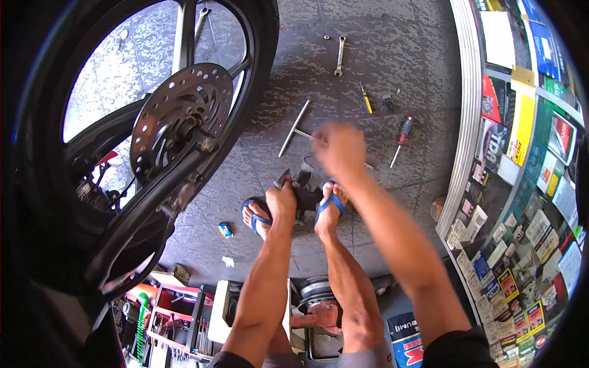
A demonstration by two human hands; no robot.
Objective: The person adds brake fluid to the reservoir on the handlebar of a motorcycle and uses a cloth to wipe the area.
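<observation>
My left hand (282,199) is closed on a dark mechanical part (302,181) low between my feet. A flat grey piece pokes up by its thumb, and my fingers hide much of the part. My right hand (341,152) is smeared by motion above and to the right, so what its fingers do does not show. Just left of it lies a metal T-handle wrench (295,128), its shaft partly behind the hand. A red-and-black screwdriver (404,131) rests on the floor farther right.
On the left stands a motorcycle wheel (261,67) with a perforated brake disc (147,132). A combination wrench (340,56), a yellow-handled screwdriver (367,103) and a small black part (388,103) lie ahead. A packed display case (464,122) borders the right; a red tool rack (161,306) stands lower left.
</observation>
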